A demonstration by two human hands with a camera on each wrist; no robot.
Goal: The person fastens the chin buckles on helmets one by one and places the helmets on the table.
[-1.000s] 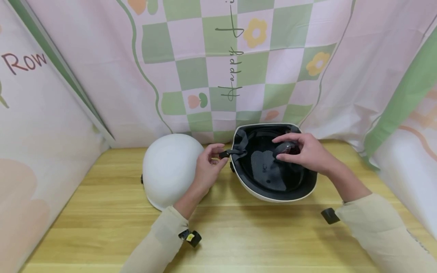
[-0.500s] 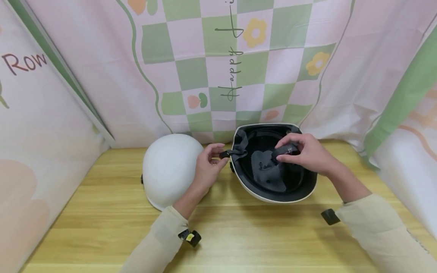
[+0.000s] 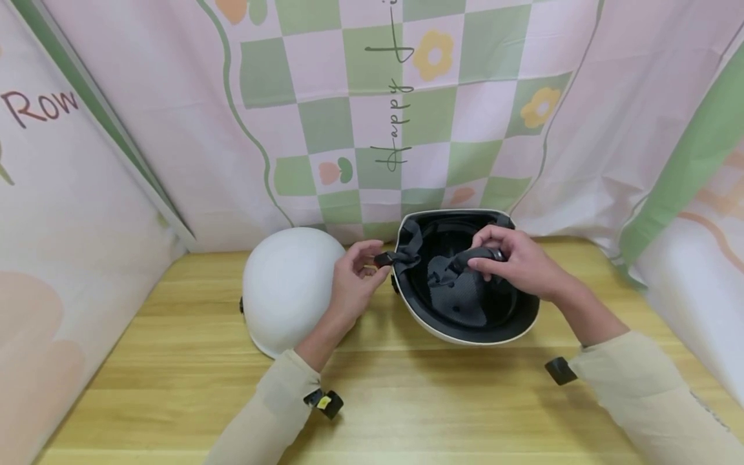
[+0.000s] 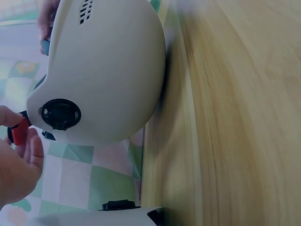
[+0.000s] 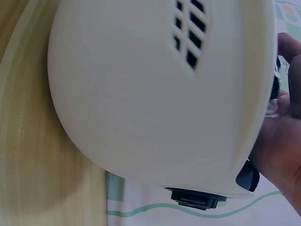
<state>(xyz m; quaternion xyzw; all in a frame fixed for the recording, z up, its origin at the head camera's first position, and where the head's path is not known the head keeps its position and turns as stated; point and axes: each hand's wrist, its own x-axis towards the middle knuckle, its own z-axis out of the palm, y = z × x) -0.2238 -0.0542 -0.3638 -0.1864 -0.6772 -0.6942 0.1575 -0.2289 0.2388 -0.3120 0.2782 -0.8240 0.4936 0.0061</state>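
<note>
An upturned white helmet (image 3: 456,337) lies on the table with its black lining facing up. At its left rim my left hand (image 3: 356,281) pinches a black strap buckle (image 3: 383,259) between thumb and fingers. The left wrist view shows a red part (image 4: 19,132) on this buckle. My right hand (image 3: 523,263) is over the helmet's right side, thumb and fingers gripping a black chin strap (image 3: 463,259). The strap's other end hangs toward the middle of the lining. In the right wrist view, the helmet shell hides most of this grip.
A second white helmet (image 3: 290,290) sits dome up on the left, close beside my left hand and forearm. The wooden table (image 3: 407,413) meets a checked curtain (image 3: 378,110) behind the helmets. A black dial (image 4: 61,114) sticks out from the upturned helmet's shell.
My right fingers have drawn together and shifted their grip, and the chin strap in them has turned to point left across the lining. My left hand has barely moved at the buckle.
</note>
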